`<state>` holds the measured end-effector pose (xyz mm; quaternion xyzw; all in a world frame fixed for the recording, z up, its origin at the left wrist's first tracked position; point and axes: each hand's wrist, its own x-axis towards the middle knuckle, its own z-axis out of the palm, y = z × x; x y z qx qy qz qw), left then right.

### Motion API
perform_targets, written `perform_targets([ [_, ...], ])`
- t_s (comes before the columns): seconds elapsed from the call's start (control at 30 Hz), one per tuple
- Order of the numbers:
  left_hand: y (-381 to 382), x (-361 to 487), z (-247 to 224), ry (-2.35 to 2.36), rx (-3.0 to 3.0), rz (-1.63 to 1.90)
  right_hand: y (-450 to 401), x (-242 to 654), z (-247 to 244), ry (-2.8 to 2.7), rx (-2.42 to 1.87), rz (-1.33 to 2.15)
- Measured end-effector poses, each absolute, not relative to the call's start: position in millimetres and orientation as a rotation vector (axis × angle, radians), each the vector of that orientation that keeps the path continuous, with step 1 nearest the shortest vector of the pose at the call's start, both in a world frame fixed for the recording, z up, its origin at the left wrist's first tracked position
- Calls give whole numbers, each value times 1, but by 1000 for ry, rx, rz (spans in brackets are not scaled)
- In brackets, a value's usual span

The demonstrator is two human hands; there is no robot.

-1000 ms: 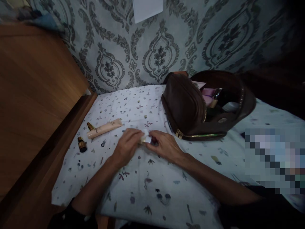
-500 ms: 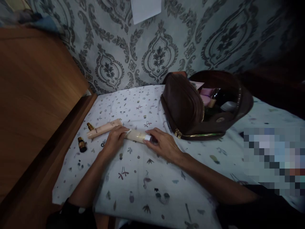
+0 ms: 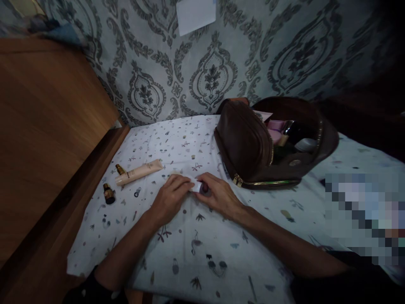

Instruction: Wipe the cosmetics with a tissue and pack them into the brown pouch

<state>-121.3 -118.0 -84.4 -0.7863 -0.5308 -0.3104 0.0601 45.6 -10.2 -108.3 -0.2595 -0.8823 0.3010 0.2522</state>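
Note:
Near the middle of the patterned cloth, my left hand is wrapped over the body of a pale tube and hides most of it. The tube's white and dark end shows between the hands. The fingers and thumb of my right hand close round that end. To the left lies a peach tube, partly beside a small gold-topped bottle. A dark bottle with a gold top lies nearer the cloth's left edge.
A brown bag, unzipped, stands at the back right with pink and other items inside. Wooden furniture borders the left side. Behind is a patterned wall with a white paper. A blurred patch covers the far right.
My left hand has slid right along the pale tube, from its far end towards my right hand, and now covers its body. My right hand stays at the dark end.

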Motion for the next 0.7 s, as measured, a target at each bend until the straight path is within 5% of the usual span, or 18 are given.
perform_targets([
  [0.27, -116, -181, -90, -2059, -2145, -852, -11, 48, -106, -2404, -654, 771],
  [0.5, -118, -144, -85, -1697, -2113, -1077, -10, 48, -109, -2391, -610, 772],
  [0.7, -118, -113, -87, -1493, -2365, -844, -6, 46, -112, -2325, -603, 841],
])
